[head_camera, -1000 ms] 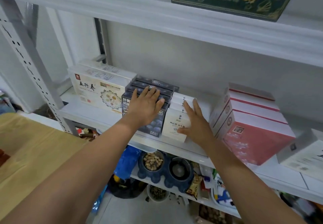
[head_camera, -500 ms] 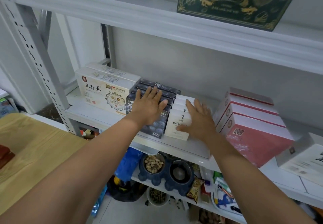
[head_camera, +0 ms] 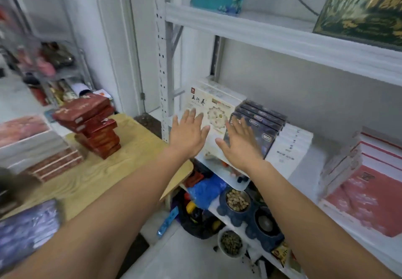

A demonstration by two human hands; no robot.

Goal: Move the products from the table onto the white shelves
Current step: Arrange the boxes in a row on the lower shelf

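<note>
Both hands have lifted off the dark blue boxes and white boxes, which stand shelved: left hand and right hand hover, fingers spread, empty. Red boxes sit stacked on the table.

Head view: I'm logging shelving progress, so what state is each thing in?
left hand: open, fingers spread, holding nothing.
right hand: open, fingers spread, holding nothing.
cream boxes: upright on the middle shelf.
dark blue boxes: upright in a row, beside the cream boxes.
white boxes: upright in a row on the same shelf.
red boxes: stacked unevenly on the wooden table, not yet shelved.
peanut bowl: full.
</note>
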